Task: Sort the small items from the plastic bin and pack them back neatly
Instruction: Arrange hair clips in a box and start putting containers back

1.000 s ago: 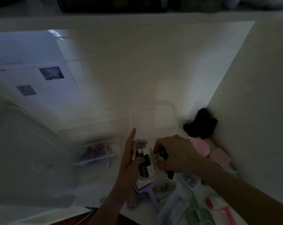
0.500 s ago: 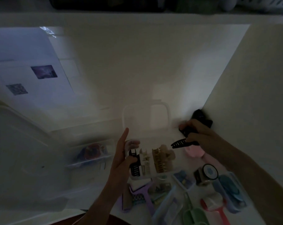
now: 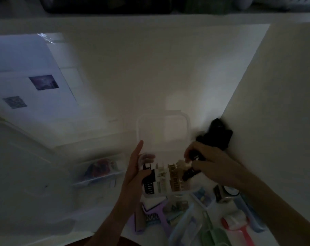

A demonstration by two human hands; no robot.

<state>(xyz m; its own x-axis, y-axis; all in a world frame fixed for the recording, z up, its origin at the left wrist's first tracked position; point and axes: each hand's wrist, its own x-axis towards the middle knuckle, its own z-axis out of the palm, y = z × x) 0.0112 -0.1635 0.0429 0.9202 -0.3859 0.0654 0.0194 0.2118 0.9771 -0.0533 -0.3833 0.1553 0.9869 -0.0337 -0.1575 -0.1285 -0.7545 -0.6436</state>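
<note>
A small clear plastic box [image 3: 189,189] stands open with its lid [image 3: 163,126] raised behind it. In it stand a black hair claw [image 3: 149,183], a white claw [image 3: 161,180] and a tan claw [image 3: 174,180], side by side. My left hand [image 3: 134,174] holds the box at its left side, thumb on the black claw, forefinger pointing up. My right hand [image 3: 209,164] grips another black hair claw [image 3: 189,174] over the box's right end, next to the tan claw.
A black bundle [image 3: 218,134] sits in the corner by the right wall. A large clear bin [image 3: 26,174] stands at the left, with a small clear case [image 3: 101,169] of coloured items beside it. Purple combs [image 3: 154,215], a green scoop [image 3: 212,235], a red roller [image 3: 237,226] and a tape roll [image 3: 223,192] lie in front.
My right hand went out to the black bundle in the corner, then came back to the box with a black claw. My left hand kept its hold on the box.
</note>
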